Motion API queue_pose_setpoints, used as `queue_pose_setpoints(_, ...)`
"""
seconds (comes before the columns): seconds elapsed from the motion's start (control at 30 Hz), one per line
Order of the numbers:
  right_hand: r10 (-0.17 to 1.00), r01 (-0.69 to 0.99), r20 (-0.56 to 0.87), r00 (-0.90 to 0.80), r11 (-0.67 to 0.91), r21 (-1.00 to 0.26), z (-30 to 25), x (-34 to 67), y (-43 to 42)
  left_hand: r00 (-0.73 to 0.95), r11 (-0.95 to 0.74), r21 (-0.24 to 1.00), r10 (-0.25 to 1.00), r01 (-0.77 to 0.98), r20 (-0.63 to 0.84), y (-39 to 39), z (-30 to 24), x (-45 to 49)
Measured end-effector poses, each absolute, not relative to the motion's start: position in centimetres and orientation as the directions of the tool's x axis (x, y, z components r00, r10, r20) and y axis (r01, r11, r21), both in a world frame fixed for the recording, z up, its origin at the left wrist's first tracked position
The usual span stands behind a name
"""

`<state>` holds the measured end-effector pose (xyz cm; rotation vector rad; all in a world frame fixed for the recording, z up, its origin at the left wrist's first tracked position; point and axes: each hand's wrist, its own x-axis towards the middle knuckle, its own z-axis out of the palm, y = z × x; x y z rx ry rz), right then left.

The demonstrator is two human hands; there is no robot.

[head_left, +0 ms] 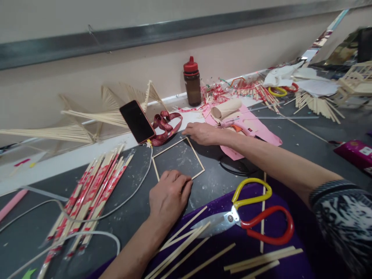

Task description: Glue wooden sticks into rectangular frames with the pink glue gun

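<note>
A square frame of thin wooden sticks [197,154] lies flat on the dark table. My left hand [170,193] rests over its near side, fingers curled onto the stick, hiding the near-left corner. My right hand [203,133] is just beyond the far corner, its fingers drawn together; whatever they pinch, if anything, is too small to make out. Just right of that hand, a pink glue gun [240,124] lies on a pink sheet [270,137]. Large scissors [229,219] with one yellow and one red handle lie close to me among loose wooden sticks [215,259] on purple cloth.
Wrapped stick bundles [95,186] and a white cable [139,186] lie at left. A phone [137,121] leans beside a red ribbon [165,126], before a twisted stick structure [95,116]. A bottle [192,85] stands by the wall. Loose sticks [316,104] lie at right.
</note>
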<state>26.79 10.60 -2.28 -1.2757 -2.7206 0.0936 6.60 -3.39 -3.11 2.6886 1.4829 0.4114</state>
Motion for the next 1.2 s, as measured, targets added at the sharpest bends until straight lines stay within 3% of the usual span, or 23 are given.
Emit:
queue_pose_setpoints(1.1,0.755,0.753,0.077,-0.651,0.655,-0.057,-2.9,25.5,10.7,0.498,-0.519,0.135,0.852,0.844,0.162,-3.1,-3.4,6.7)
queue_pose_setpoints(1.2,0.787,0.789,0.152,-0.598,0.611,-0.062,-1.5,25.7,9.5,0.504,-0.525,0.122,0.847,0.842,0.169,-3.1,-3.4,6.7)
